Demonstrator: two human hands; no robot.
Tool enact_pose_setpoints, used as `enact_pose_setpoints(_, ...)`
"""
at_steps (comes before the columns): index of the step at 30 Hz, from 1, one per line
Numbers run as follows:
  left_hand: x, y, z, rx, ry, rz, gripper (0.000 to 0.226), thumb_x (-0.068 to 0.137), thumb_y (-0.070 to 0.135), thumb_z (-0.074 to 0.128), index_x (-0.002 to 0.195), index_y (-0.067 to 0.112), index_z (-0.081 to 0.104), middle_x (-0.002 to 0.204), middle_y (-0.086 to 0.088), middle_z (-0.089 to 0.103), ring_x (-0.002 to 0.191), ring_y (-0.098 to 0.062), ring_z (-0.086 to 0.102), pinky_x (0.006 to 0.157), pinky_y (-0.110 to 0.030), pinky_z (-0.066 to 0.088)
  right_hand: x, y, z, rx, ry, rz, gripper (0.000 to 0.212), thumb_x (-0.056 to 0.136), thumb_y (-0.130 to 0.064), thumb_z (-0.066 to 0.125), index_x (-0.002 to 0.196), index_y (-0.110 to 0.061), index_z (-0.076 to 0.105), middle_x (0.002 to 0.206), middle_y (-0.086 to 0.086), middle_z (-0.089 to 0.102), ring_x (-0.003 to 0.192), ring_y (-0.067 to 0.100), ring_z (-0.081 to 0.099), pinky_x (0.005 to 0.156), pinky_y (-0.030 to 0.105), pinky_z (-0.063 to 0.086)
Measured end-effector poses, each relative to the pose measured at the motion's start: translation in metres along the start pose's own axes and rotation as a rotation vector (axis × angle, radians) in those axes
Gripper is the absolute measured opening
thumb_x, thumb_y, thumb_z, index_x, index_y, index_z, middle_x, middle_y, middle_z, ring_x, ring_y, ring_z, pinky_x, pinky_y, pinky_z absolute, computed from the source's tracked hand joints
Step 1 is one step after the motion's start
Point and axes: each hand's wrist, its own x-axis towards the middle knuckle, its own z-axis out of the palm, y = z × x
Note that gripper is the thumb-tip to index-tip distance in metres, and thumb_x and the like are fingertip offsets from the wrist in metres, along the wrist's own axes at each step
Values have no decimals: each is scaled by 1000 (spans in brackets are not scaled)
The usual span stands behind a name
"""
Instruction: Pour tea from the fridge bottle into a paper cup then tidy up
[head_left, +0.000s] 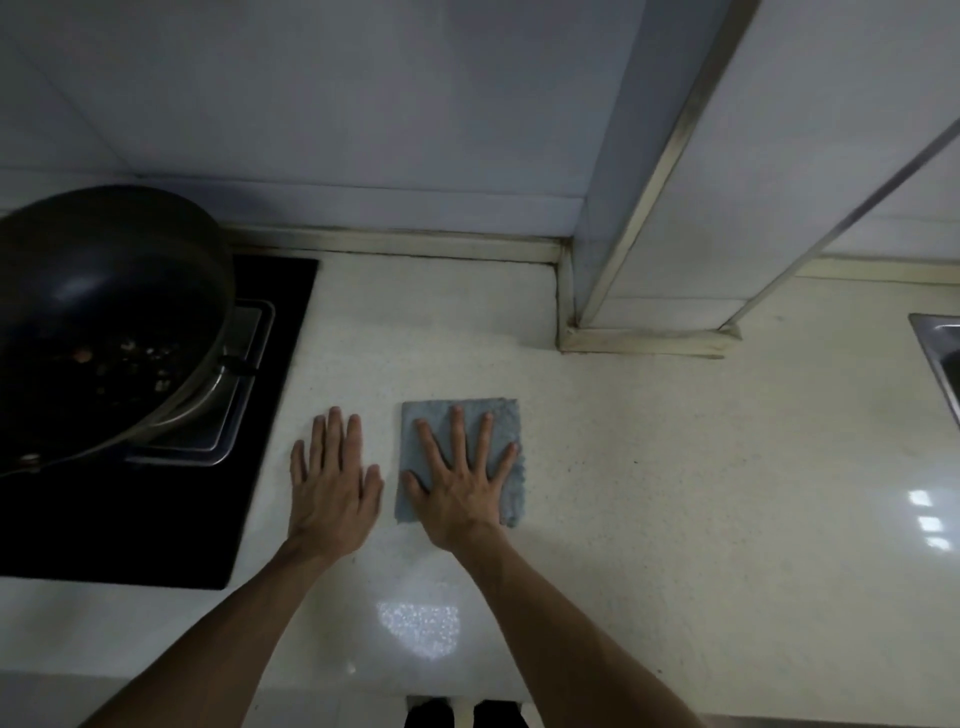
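Right hand (462, 480) flat on cloth (506, 415)

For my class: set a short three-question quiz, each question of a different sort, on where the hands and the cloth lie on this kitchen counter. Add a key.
1. True or false: the right hand lies flat, fingers spread, on the grey cloth.
2. What does the left hand rest on? A the cloth; B the bare counter; C a paper cup.
3. Fill in: the dark wok sits on the black ____, to the left of both hands.
Key: 1 true; 2 B; 3 hob.
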Motion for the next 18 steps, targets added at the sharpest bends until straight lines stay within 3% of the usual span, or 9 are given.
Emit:
enact_pose_setpoints(5,2,1,-20,5,-105,14,72,93,47,19,152,5,20,159,-21,15,148,-36,14,117,-53,19,0,3,-39,156,-135,-5,67,100,-55,27,154,-35,-6,163,1,-15,146,36,-22,112,68,-12)
enact_pose_setpoints(8,6,6,-44,4,-110,18,53,95,40,34,138,9,37,145,-17,37,136,-33,36,110,-50,30,-5,11,-67,222,-110,24,63,101,-49,31,155,-32,3,164,0,3,150,32,-6,114,66,-3)
enact_pose_setpoints(10,9,15,-64,48,-123,-31,48,96,39,34,136,11,35,135,-13,43,126,-29,43,107,-46,31,-12,17,-86,214,-82,54,64,101,-47,31,155,-29,2,163,2,10,150,31,1,115,65,1)
enact_pose_setpoints(14,14,38,-108,70,-143,-126,52,99,39,28,142,9,29,139,-17,42,129,-31,39,109,-46,30,-29,23,-123,196,-21,63,69,101,-44,31,155,-22,-6,158,10,25,145,33,20,117,61,10)
enact_pose_setpoints(18,13,64,-148,14,-83,-106,53,100,41,28,142,8,30,144,-18,37,133,-34,31,106,-45,35,-38,26,-168,123,137,17,67,101,-42,31,155,-18,1,149,13,37,135,35,35,109,54,29)
